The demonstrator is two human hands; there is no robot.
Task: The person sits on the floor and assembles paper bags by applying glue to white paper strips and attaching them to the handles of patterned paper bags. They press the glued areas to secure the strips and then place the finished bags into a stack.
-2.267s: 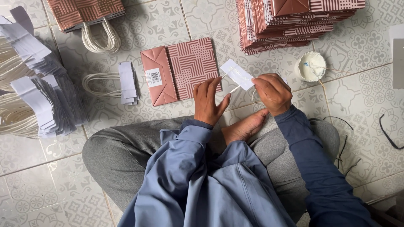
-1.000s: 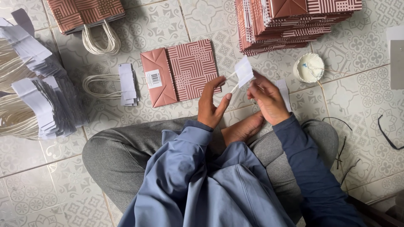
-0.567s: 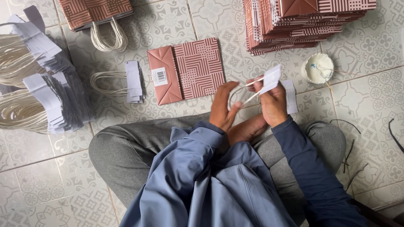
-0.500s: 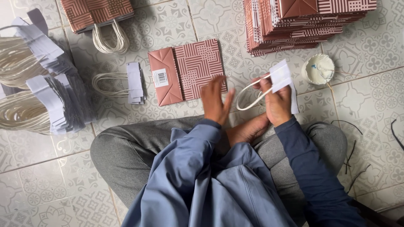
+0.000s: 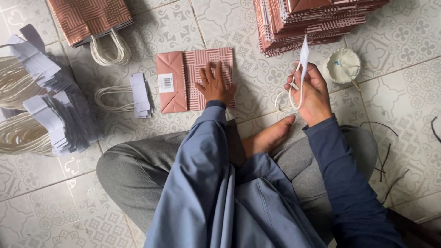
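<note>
Patterned, perhaps ceramic floor tiles (image 5: 413, 82) under paper bag (image 5: 195, 80)

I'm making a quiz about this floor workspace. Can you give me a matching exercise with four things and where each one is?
Things:
1. flat paper bag
2. rope handle with paper strip
3. small white cup
4. stack of flat bags

Places:
A. top right, on the tiles
B. under the left hand
C. beside the right hand
D. held in the right hand

Pairs: 1-B, 2-D, 3-C, 4-A
</note>
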